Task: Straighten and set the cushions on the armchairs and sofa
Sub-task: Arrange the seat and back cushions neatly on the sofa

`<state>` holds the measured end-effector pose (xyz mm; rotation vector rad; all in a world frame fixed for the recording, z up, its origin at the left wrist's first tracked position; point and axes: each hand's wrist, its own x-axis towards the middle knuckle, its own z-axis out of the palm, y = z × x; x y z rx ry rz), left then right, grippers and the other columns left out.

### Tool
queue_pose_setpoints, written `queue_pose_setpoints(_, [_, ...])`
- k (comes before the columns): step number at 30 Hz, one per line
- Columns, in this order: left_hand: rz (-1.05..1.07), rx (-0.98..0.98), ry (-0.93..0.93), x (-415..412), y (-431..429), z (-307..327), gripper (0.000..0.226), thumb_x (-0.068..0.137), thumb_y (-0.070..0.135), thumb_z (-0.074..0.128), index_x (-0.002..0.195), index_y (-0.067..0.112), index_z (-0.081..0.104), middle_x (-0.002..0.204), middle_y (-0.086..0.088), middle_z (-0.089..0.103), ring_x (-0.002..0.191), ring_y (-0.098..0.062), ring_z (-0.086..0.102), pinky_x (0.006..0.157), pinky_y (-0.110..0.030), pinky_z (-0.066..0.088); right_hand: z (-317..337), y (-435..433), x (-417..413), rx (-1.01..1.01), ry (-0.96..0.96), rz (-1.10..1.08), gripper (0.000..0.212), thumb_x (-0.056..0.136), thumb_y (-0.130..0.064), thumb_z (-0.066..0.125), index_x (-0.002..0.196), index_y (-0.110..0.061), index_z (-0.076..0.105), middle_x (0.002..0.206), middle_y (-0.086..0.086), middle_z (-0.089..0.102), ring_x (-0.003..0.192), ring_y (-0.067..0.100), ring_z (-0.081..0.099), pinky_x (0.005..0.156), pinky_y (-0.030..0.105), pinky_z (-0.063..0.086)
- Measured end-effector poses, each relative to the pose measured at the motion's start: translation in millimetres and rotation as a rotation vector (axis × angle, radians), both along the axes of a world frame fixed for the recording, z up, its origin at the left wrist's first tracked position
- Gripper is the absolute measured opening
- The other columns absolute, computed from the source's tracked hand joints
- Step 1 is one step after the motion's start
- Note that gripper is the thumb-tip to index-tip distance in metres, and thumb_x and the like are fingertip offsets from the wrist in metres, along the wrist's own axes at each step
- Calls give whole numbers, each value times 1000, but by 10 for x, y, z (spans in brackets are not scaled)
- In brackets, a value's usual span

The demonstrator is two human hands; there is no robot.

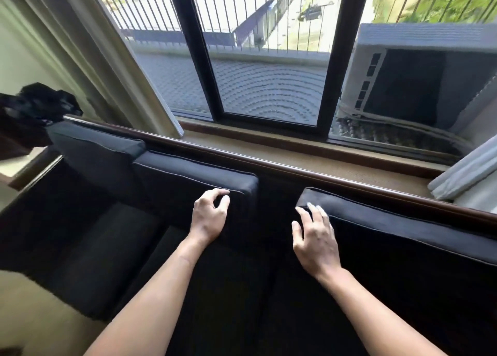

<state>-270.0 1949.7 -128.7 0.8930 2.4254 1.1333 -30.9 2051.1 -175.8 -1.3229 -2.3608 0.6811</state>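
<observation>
A dark navy sofa stands under a window. Three back cushions lean against its wooden back rail (322, 175): a left cushion (91, 151), a middle cushion (188, 175) and a right cushion (403, 226). A gap separates the middle and right cushions. My left hand (209, 215) hovers at the middle cushion's right top corner, fingers curled and apart, holding nothing. My right hand (314, 234) rests its spread fingers against the right cushion's left top corner. Dark seat cushions (102, 253) lie below.
Behind the rail runs a beige window sill (269, 145) and a black-framed window (263, 59). A beige curtain (113, 59) hangs at the left. An air-conditioner unit (419, 81) sits outside at the right. A dark object (35, 105) sits at the far left.
</observation>
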Motion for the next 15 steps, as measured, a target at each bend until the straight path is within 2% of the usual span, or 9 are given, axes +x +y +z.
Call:
queue_pose_setpoints(4, [34, 16, -13, -1008, -107, -134, 20, 102, 13, 65, 117, 12, 80, 121, -6, 75, 114, -23, 68, 106, -42, 54, -37, -184, -967, -104, 67, -92, 42, 104, -23, 55, 144, -9, 58, 154, 16, 48, 148, 30, 37, 120, 47, 33])
queue_pose_setpoints(8, [53, -40, -14, -1908, -118, -356, 25, 102, 15, 67, 124, 6, 74, 134, -15, 66, 127, -29, 62, 112, -30, 43, -146, -295, -1802, -258, 138, -226, 49, 106, -27, 52, 151, -6, 49, 160, 20, 40, 151, 31, 32, 122, 41, 29])
queue_pose_setpoints(10, [61, -120, -52, -2317, -128, -474, 35, 103, 23, 66, 134, 6, 67, 151, -21, 52, 139, -35, 54, 118, -34, 39, -213, -324, -2106, -337, 180, -332, 54, 107, -33, 50, 155, -8, 42, 164, 20, 34, 153, 31, 29, 121, 40, 27])
queue_pose_setpoints(12, [89, -207, -90, -2701, -113, -564, 51, 105, 34, 64, 148, 8, 55, 167, -27, 27, 150, -42, 40, 125, -43, 33, -266, -309, -2329, -366, 231, -443, 60, 107, -39, 49, 158, -10, 37, 166, 19, 28, 154, 31, 28, 120, 39, 28])
queue_pose_setpoints(15, [123, -274, -91, -3182, -68, -691, 73, 105, 42, 63, 160, 4, 34, 173, -29, 9, 157, -46, 26, 127, -48, 27, -353, -256, -2540, -356, 305, -599, 65, 106, -41, 51, 160, -10, 32, 166, 17, 30, 151, 32, 33, 118, 36, 29])
